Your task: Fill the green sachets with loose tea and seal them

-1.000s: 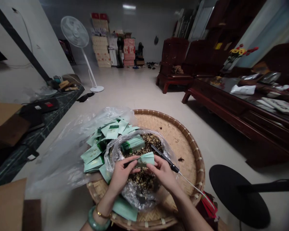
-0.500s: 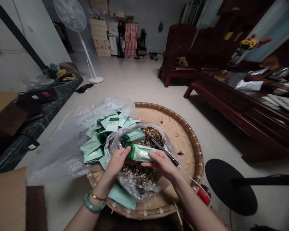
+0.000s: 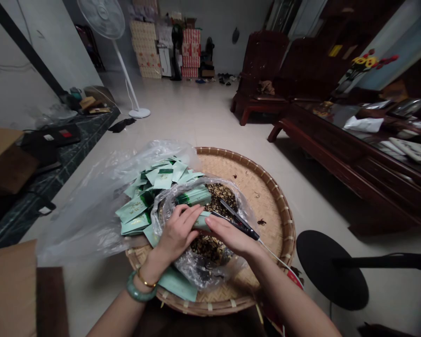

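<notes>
A light green packet [image 3: 202, 221] is held between my two hands above an open clear plastic bag [image 3: 210, 276]. My left hand [image 3: 178, 230] has its fingers laid over the packet's left part. My right hand [image 3: 228, 234] grips its right end, and the fingers beneath are hidden. Just behind my right hand lies a black hair straightener [image 3: 241, 223], its two arms apart at the tips. Dark and yellowish dried bits [image 3: 221, 194] fill the bag, with a stack of green packets [image 3: 195, 196] on them. Everything rests on a round woven bamboo tray [image 3: 272, 210].
Many loose green packets [image 3: 135, 208] lie on a large plastic sheet [image 3: 87, 220] at left. A white cord runs from the straightener over the tray's right rim. Nearby are a black round stand base [image 3: 331, 269], a cardboard box [image 3: 12, 285] and a dark wooden table [image 3: 354, 164].
My left hand has turned over and its fingers now cover the packet, which was stretched flat with its printed face showing. My right hand stays on the packet's right end.
</notes>
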A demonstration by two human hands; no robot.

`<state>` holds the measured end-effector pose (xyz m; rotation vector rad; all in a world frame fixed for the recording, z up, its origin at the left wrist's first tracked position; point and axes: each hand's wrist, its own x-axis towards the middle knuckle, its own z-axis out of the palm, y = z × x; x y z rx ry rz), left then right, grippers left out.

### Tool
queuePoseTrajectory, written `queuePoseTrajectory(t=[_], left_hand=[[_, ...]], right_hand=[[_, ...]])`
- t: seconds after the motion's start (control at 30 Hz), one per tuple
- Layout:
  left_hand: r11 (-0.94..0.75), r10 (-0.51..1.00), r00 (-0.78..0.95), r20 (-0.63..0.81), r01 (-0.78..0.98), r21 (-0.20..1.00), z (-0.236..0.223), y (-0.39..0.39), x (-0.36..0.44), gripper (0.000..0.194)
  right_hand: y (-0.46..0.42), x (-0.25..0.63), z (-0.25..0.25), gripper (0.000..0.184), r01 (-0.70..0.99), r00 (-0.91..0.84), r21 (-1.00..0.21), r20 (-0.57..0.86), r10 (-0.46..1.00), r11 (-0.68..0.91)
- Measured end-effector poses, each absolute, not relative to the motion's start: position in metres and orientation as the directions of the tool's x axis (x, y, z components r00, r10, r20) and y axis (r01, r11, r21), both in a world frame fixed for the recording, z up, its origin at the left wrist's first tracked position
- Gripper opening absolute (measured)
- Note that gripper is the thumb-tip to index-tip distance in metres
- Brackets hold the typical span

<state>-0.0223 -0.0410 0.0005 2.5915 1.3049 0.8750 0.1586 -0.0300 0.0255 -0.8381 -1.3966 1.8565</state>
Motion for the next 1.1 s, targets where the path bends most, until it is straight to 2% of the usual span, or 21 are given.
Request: queuePoseTrajectory(t=[0.13, 0.23, 0.47, 0.57, 0.63, 0.7, 0.77, 0.83, 0.87, 0.97, 1.1], left_hand=[[-0.614, 0.772, 0.435, 0.464, 0.699, 0.366, -0.008, -0.039, -0.024, 0.064], [-0.623, 0.764, 0.423, 0.488, 0.683, 0.383, -0.011, -0.038, -0.025, 0.064], [-0.639, 0.745, 0.356, 0.564, 0.622, 0.452, -0.013, -0.034, -0.031, 0.051], [-0.626, 0.740, 0.287, 0.609, 0.626, 0.466, -0.010, -0.034, -0.033, 0.046], [-0.599, 0.748, 0.234, 0.621, 0.642, 0.479, -0.009, -0.034, -0.034, 0.043], [-0.561, 0.767, 0.184, 0.615, 0.657, 0.503, -0.008, -0.034, -0.035, 0.040], [-0.514, 0.795, 0.128, 0.592, 0.661, 0.547, -0.008, -0.033, -0.037, 0.039], [-0.466, 0.823, 0.071, 0.564, 0.652, 0.598, -0.008, -0.032, -0.038, 0.038], [-0.445, 0.833, 0.044, 0.552, 0.647, 0.619, -0.008, -0.032, -0.039, 0.038], [-0.401, 0.849, -0.013, 0.528, 0.636, 0.659, -0.008, -0.032, -0.039, 0.038], [-0.382, 0.849, -0.047, 0.526, 0.633, 0.674, -0.008, -0.032, -0.040, 0.038]], right_hand=[[-0.027, 0.155, 0.032, 0.049, -0.100, -0.564, -0.985, -0.058, 0.824, -0.138], [-0.025, 0.156, 0.030, 0.050, -0.101, -0.562, -0.982, -0.075, 0.824, -0.158], [-0.025, 0.166, 0.044, 0.044, 0.002, -0.659, -0.992, -0.098, 0.746, -0.129], [-0.027, 0.173, 0.054, 0.039, -0.079, -0.627, -0.984, -0.077, 0.775, -0.163], [-0.028, 0.179, 0.055, 0.037, -0.143, -0.516, -0.979, -0.049, 0.855, -0.142], [-0.029, 0.186, 0.049, 0.033, -0.025, -0.401, -0.998, -0.038, 0.915, -0.052], [-0.030, 0.189, 0.038, 0.033, 0.293, -0.402, -0.954, -0.067, 0.913, 0.059], [-0.033, 0.187, 0.025, 0.051, 0.591, -0.475, -0.788, -0.167, 0.864, 0.172], [-0.034, 0.184, 0.018, 0.061, 0.675, -0.498, -0.707, -0.227, 0.837, 0.210], [-0.031, 0.169, 0.004, 0.075, 0.757, -0.511, -0.598, -0.292, 0.808, 0.263], [-0.016, 0.146, -0.007, 0.076, 0.714, -0.503, -0.649, -0.214, 0.838, 0.263]])
